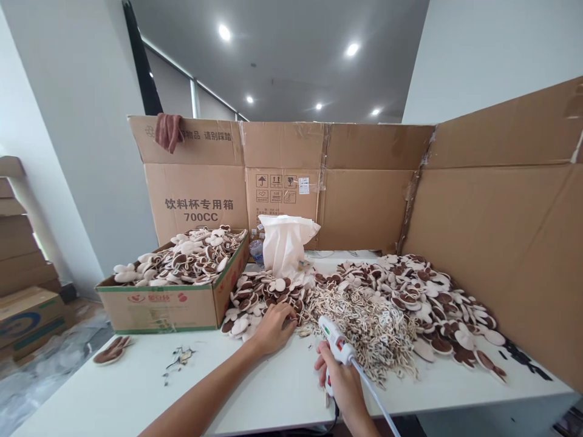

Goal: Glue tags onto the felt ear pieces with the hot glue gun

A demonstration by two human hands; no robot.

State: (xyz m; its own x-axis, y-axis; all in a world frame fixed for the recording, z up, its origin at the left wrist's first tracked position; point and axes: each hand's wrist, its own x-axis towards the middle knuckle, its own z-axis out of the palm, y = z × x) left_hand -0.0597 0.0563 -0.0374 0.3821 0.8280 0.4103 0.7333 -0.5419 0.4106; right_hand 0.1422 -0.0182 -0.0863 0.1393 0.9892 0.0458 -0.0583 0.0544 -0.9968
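Note:
My right hand (339,379) is wrapped around a white hot glue gun (334,340), its nozzle end tilted up toward the piles and a pale cable trailing from it. My left hand (274,328) is at the left edge of a heap of cream cord loops (368,328), fingers curled and thumb drawn in. Whatever it pinches is too small to make out. Beyond that hand lie brown and cream plush flower-shaped pieces (268,291). A larger pile of similar plush pieces (437,297) spreads along the right of the heap.
An open carton (168,309) full of corded plush pieces stands at left. One plush piece (112,351) and some scraps (181,357) lie on the white table (218,413). A white plastic bag (285,243) stands behind the piles. Tall cardboard walls (364,188) enclose the back and right.

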